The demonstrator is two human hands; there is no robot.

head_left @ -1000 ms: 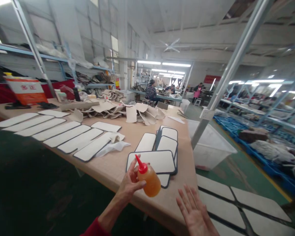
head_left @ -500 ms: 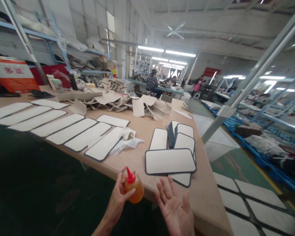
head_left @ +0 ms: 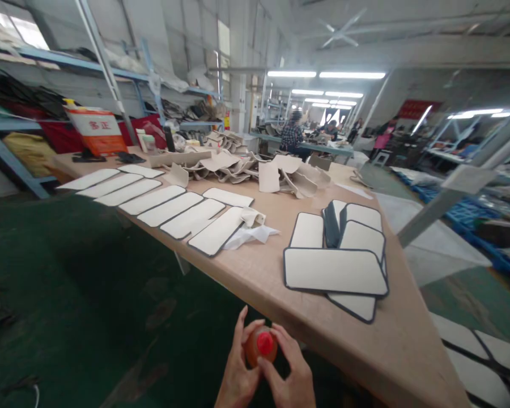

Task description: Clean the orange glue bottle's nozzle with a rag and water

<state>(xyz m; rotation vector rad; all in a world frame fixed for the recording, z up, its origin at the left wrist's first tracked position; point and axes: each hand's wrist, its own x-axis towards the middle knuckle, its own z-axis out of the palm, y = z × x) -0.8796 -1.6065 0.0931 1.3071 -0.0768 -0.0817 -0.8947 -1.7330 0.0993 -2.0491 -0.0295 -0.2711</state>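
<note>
Between my two hands is a squeeze bottle [head_left: 255,352] with a red nozzle cap and orange-brown contents, its cap facing me just off the table's front edge. My left hand [head_left: 240,362] wraps its left side, fingers closed around it. From the right, my right hand [head_left: 289,365] grips it too, thumb and fingertips against the bottle. Beyond them on the brown table [head_left: 255,272] lies a stack of pale panels [head_left: 335,271] with dark edging. A row of similar panels [head_left: 216,231] runs along the table to the left, with a crumpled white sheet [head_left: 250,237] beside the nearest one.
Curved beige pieces [head_left: 238,165] are heaped at the table's back. An orange-and-white can [head_left: 97,131] stands far left. A metal post [head_left: 446,195] rises at the right, with more panels [head_left: 484,362] low beside the table. People [head_left: 292,136] sit farther back.
My right hand, open and palm up before, has come onto the bottle. The bottle has tipped so its nozzle points toward me. My view has turned left.
</note>
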